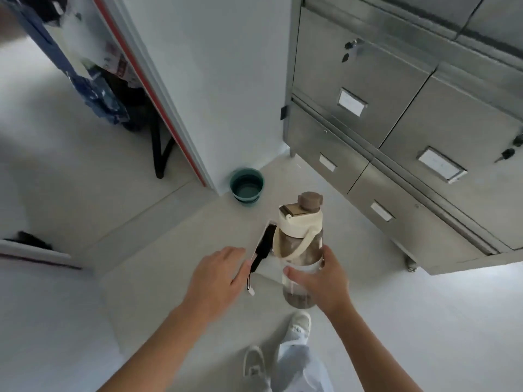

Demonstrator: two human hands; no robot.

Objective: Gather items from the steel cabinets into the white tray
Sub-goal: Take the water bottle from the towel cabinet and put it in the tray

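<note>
I see the clear bottle (300, 250), cream lid uppermost, held in the air above the floor. The right hand (319, 281) grips its lower body, fingers curled round it. Just beside it, the left hand (218, 278) holds a flat white item (262, 234) by its near end, fingers together. The steel cabinets (396, 123) stand to the right, with a teal bucket (246, 185) beyond.

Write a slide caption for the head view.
Beside steel cabinets, the right hand holds a water bottle next to the white tray in the left hand.
</note>
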